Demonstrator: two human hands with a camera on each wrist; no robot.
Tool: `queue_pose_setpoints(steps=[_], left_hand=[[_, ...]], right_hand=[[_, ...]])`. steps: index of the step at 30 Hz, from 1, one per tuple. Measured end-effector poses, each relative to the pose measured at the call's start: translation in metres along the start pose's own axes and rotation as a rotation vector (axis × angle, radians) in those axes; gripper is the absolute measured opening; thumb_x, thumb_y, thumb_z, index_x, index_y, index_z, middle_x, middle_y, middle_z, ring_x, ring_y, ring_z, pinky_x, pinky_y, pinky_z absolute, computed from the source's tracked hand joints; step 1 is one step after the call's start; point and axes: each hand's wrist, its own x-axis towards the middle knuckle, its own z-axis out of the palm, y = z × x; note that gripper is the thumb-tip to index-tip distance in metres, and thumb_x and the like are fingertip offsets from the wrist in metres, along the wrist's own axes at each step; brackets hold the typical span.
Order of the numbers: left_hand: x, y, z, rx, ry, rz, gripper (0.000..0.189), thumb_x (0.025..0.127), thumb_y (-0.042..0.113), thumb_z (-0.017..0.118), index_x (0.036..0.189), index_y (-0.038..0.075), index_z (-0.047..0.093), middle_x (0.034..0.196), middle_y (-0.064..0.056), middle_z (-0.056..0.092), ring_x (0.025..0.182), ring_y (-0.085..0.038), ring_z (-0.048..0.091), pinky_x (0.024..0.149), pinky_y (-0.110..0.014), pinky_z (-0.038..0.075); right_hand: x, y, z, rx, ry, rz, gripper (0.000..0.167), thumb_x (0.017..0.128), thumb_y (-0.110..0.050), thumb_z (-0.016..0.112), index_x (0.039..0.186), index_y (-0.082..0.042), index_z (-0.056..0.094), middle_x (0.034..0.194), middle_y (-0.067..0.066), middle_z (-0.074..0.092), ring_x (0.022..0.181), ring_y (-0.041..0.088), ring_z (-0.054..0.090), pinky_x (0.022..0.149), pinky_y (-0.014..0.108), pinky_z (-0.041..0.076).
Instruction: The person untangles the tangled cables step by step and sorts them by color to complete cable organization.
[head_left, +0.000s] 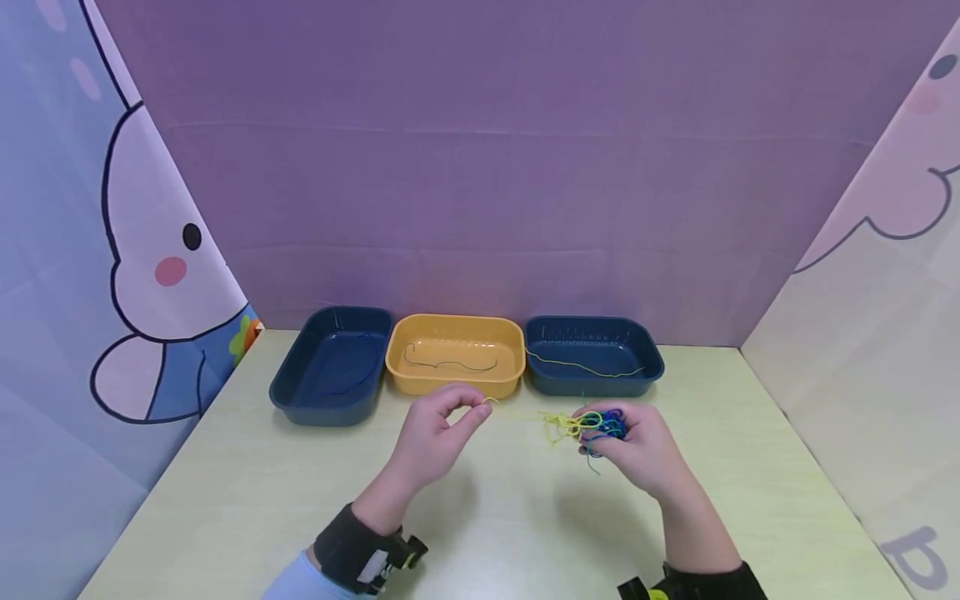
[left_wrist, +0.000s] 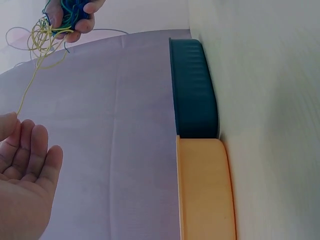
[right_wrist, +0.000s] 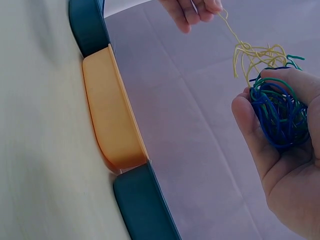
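Observation:
In my right hand (head_left: 637, 442) I hold a tangled bundle of blue and green strings (right_wrist: 280, 112), with the fingers and thumb around it. A loose clump of yellow string (right_wrist: 260, 57) sticks out of the bundle on the side facing the left hand. My left hand (head_left: 442, 425) pinches the end of one yellow strand (left_wrist: 28, 92) between thumb and forefinger. That strand runs across the gap between the hands to the yellow clump. Both hands are raised above the table, in front of the bins.
Three bins stand along the back of the table (head_left: 510, 533). The left blue bin (head_left: 318, 414) holds a dark string, the yellow bin (head_left: 455, 321) a dark string (head_left: 450, 363), and the right blue bin (head_left: 592, 387) a yellow string (head_left: 577, 365). A purple cloth (head_left: 487, 192) hangs behind.

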Motion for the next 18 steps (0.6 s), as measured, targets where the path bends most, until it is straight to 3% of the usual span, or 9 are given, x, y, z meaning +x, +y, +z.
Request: queue_pose_setpoints(steps=[7, 18], left_hand=[[0.002, 0.001, -0.007, -0.035, 0.016, -0.013, 0.006, 0.098, 0.01, 0.069, 0.094, 0.01, 0.073, 0.088, 0.003, 0.068, 0.081, -0.017, 0.06, 0.074, -0.031, 0.053], [0.004, 0.001, -0.017, -0.079, 0.07, 0.009, 0.005, 0.097, 0.002, 0.068, 0.094, 0.001, 0.072, 0.091, -0.006, 0.07, 0.084, -0.021, 0.062, 0.082, -0.029, 0.055]], right_hand=[[-0.001, -0.002, -0.002, -0.003, 0.013, -0.02, 0.022, 0.087, 0.015, 0.066, 0.108, 0.009, 0.071, 0.091, 0.015, 0.074, 0.072, 0.021, 0.074, 0.065, 0.036, 0.061], [-0.004, -0.005, -0.008, -0.009, 0.055, 0.023, 0.022, 0.088, 0.012, 0.068, 0.111, 0.013, 0.069, 0.089, 0.016, 0.074, 0.071, 0.02, 0.074, 0.067, 0.033, 0.061]])
